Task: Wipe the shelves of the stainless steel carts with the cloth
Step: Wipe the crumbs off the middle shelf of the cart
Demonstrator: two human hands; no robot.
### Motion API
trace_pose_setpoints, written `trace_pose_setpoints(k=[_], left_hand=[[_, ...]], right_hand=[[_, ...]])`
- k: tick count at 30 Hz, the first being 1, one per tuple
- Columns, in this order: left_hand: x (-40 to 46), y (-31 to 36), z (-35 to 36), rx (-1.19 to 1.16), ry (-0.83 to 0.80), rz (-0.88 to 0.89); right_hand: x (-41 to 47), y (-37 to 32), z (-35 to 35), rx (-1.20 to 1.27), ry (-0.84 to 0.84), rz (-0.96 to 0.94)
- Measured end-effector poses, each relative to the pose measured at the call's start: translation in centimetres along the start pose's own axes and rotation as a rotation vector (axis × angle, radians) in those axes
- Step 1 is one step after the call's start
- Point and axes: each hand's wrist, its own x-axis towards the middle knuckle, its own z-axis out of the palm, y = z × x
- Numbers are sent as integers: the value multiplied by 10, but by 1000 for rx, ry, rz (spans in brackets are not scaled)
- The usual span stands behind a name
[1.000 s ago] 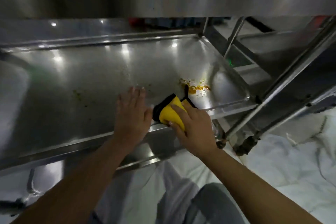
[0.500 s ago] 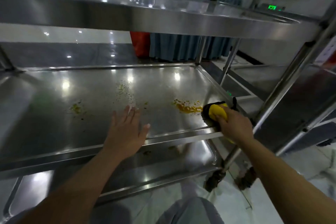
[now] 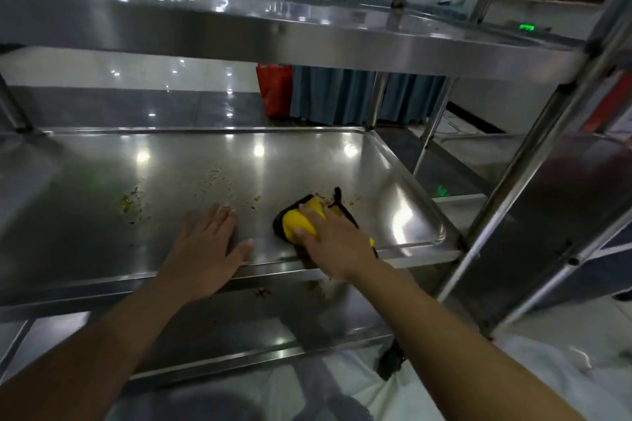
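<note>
A stainless steel cart's middle shelf fills the view, spotted with yellowish food residue at the left and crumbs near the centre. My right hand presses a yellow cloth with a black edge onto the shelf near its front right part, fingers curled over the cloth. My left hand lies flat on the front rim of the same shelf, fingers straight. The cloth covers the spot where an orange smear was.
The top shelf hangs close overhead. A lower shelf carries a few crumbs. Upright posts stand at the right, with a second cart beyond. A red bag and blue curtain lie behind.
My right hand has slid the cloth leftward from the shelf's right edge over the orange smear. The left hand stays on the front rim. The view has risen.
</note>
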Motion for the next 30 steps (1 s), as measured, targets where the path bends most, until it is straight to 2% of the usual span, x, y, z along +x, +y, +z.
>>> trace_pose_setpoints(k=[3, 9, 13, 15, 20, 24, 26, 30], left_hand=[[-6, -1, -3, -18, -25, -23], [-6, 2, -2, 9, -20, -30], [-4, 2, 1, 1, 17, -28], [-2, 1, 4, -3, 34, -37], [-2, -2, 4, 7, 26, -30], [-5, -8, 1, -31, 29, -30], [-8, -10, 1, -31, 23, -37], [-9, -7, 1, -15, -8, -45]], right_hand=[[2, 20, -11, 40, -19, -20], [9, 125, -44, 28, 139, 376], [41, 112, -32, -38, 182, 490], [57, 77, -20, -13, 159, 437], [71, -11, 7, 59, 23, 113], [57, 8, 2, 54, 48, -18], [51, 40, -8, 48, 82, 60], [36, 104, -33, 96, 167, 376]])
